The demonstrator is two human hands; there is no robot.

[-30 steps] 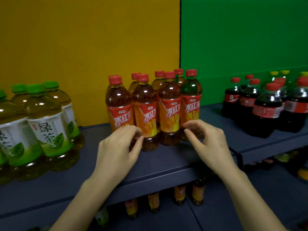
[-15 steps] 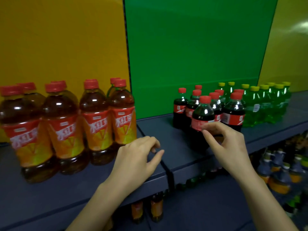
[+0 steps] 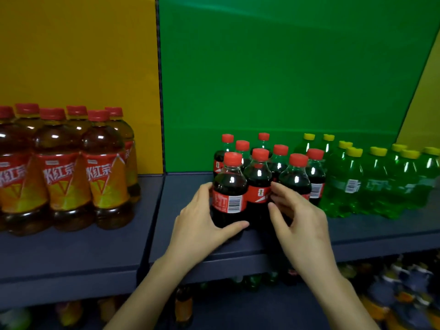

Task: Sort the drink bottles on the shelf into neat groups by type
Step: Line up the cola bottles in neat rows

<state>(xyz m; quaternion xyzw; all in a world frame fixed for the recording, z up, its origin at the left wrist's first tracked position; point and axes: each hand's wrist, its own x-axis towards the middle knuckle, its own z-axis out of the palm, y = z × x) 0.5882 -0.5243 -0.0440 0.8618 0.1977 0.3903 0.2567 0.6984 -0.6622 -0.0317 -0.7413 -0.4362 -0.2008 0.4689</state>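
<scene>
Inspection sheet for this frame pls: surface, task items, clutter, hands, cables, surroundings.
Surface: dark blue shelf, two sections meeting at a seam.
Job's things: tea bottles grouped at left; cola bottles clustered mid-shelf; green soda bottles close against them on the right. All upright.
Clutter: nothing seen.
Hands: left hand grips the front-left cola, thumb across its base. Right hand has fingertips on the middle front cola; whether it grips is unclear.
Cables: nothing seen.
Surroundings: yellow panel and green panel behind; lower bottles under the shelf, blurred.
</scene>
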